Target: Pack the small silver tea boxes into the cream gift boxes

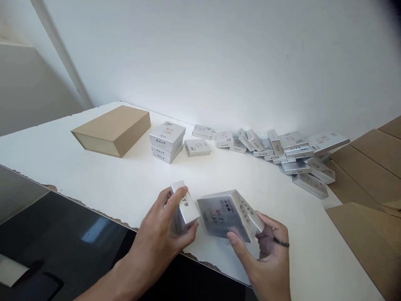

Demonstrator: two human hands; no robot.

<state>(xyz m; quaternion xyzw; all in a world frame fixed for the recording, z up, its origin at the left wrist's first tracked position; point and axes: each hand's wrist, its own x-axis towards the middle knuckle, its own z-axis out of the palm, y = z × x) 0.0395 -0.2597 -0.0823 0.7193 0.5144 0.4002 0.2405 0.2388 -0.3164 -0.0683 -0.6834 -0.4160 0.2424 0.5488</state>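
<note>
My left hand [153,234] is closed around a small silver carton [184,212], held upright on its edge with the fingers over its top and the thumb at its lower right. To its right, my right hand [266,259], with a dark ring on one finger, grips another silver carton [221,215] tilted with its printed face toward me. A second silver piece shows against that carton's right side, under the fingers; whether it is a separate carton I cannot tell. Both held cartons are over the front of the white table [125,184], a small gap between them.
Behind my hands stands a short stack of silver cartons [167,140], with loose ones [197,147] beside it. A heap of silver cartons [291,150] spreads along the wall at right. A tan box [114,127] lies at back left. Brown cardboard boxes [366,238] border the table's right edge.
</note>
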